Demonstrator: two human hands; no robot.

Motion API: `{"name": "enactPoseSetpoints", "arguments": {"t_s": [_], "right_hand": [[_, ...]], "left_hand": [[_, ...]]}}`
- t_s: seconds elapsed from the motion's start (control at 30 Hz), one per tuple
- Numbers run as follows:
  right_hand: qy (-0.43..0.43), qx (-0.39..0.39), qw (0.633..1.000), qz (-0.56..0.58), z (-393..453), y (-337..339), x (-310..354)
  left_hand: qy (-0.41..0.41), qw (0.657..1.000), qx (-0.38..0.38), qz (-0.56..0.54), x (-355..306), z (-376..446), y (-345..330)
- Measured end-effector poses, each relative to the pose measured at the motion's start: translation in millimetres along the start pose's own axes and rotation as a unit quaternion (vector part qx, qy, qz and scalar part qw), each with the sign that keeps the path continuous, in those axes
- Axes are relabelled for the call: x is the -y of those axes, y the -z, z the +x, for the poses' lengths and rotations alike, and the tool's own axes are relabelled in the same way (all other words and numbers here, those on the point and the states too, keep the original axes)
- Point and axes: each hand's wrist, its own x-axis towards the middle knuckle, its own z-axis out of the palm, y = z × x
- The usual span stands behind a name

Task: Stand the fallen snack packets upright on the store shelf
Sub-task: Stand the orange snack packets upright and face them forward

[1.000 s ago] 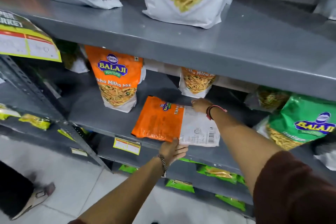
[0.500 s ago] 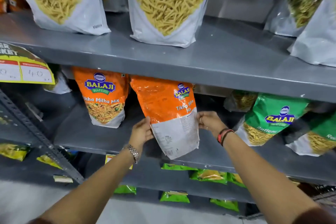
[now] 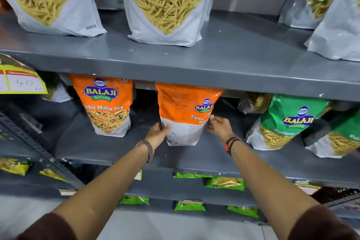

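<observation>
An orange Balaji Tikha Mitha Mix packet (image 3: 185,111) stands upright on the grey middle shelf (image 3: 204,154), back side facing me. My left hand (image 3: 158,135) grips its lower left edge and my right hand (image 3: 219,126) grips its right edge. Its top reaches the underside of the shelf above. A second orange packet (image 3: 107,103) stands upright to its left, front side out.
Green Balaji packets (image 3: 288,122) lean at the right of the same shelf. Large white bags of yellow sticks (image 3: 165,4) stand on the upper shelf. Small green packets (image 3: 224,182) lie on lower shelves. A yellow price tag (image 3: 21,82) hangs at left.
The orange packet lay flat on the shelf a second ago. Both hands lifted it, turned it upright and set it further back on the shelf beside the other orange packet.
</observation>
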Motion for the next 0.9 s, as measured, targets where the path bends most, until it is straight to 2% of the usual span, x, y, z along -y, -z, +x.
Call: {"name": "enactPoseSetpoints", "arguments": {"t_s": [0.1,0.2,0.3,0.37,0.5,0.63,0.83,0.9], "right_hand": [[-0.01,0.021,0.999,0.024,-6.5,3.8,1.8],[0.005,0.025,1.0,0.002,-16.0,8.1,0.6],[0.017,0.03,0.998,-0.048,-28.8,11.3,-3.5],[0.016,0.075,0.994,-0.078,-39.0,10.7,-9.5],[-0.004,0.145,0.989,-0.033,-61.7,-6.4,-17.7],[0.007,0.174,0.985,-0.004,-67.8,-28.9,-14.6],[0.009,0.206,0.973,-0.1,-63.7,-7.8,-12.8],[0.005,0.185,0.972,-0.143,-57.2,9.4,-14.6]], "left_hand": [[0.111,0.991,0.079,0.01,12.1,-14.6,-9.4],[0.142,0.983,0.115,-0.024,16.3,-13.3,-20.5],[0.134,0.984,0.107,-0.042,9.9,-6.1,-31.8],[0.125,0.986,0.093,-0.052,3.5,-0.8,-39.5],[0.109,0.989,0.048,-0.09,0.2,25.5,-47.8],[0.094,0.991,0.031,-0.09,31.2,91.3,-42.5],[0.08,0.992,0.077,-0.052,-1.4,18.5,-19.9],[0.082,0.994,0.072,-0.027,2.4,4.9,-10.6]]}}
